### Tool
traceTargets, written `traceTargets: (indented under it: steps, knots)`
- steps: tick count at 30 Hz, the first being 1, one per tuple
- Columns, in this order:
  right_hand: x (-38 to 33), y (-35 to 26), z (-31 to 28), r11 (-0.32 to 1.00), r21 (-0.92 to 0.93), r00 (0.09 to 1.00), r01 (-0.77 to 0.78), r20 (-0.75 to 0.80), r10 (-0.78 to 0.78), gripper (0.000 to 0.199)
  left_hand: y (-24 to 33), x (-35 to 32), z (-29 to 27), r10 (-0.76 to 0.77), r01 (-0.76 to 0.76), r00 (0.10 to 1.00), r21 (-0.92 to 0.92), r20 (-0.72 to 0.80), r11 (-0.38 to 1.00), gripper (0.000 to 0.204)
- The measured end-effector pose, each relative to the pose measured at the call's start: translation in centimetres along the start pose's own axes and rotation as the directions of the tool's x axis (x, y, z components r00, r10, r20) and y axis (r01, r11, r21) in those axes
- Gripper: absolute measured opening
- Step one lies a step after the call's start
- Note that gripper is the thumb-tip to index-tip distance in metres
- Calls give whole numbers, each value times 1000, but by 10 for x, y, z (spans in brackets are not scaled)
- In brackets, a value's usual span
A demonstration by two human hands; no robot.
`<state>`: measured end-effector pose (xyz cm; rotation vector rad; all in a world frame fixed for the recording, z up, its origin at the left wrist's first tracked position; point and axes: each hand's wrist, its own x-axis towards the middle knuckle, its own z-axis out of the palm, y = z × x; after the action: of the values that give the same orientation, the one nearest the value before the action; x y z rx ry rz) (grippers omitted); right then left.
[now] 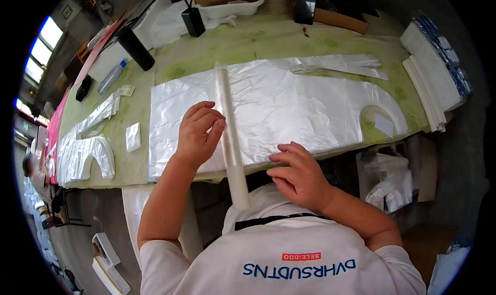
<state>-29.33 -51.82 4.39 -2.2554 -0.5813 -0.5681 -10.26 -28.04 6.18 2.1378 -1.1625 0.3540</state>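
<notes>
A large sheet of thin white plastic, shaped like an apron [305,109] with a curved neck cut-out, lies flat across the table. Over its left part rests a long pale tube [227,124], running away from me, its near end sticking out past the table edge. My left hand [199,132] is just left of the tube, fingers bent and loosely apart; whether the thumb touches the tube I cannot tell. On the tube's right, my right hand [297,173] hovers over the sheet's front edge, fingers spread and holding nothing.
At left lie a folded plastic piece [95,155], a small white packet [133,137] and a clear bottle [111,77]. Black cylinder [135,48] and black box [192,21] stand at the back. White stacks [431,68] sit at the right edge; a plastic bag [387,181] hangs below.
</notes>
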Motion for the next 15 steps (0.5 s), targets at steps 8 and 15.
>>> traceTargets:
  steps: [8, 15]
  knots:
    - [-2, -13, 6, 968, 248, 979, 44, 183, -91, 22, 38, -38, -29, -308, 179, 844, 310, 439, 934, 61]
    - [-11, -6, 5, 972, 233, 995, 15, 92, -38, 22, 42, -65, -51, -519, 469, 853, 357, 55, 808, 67]
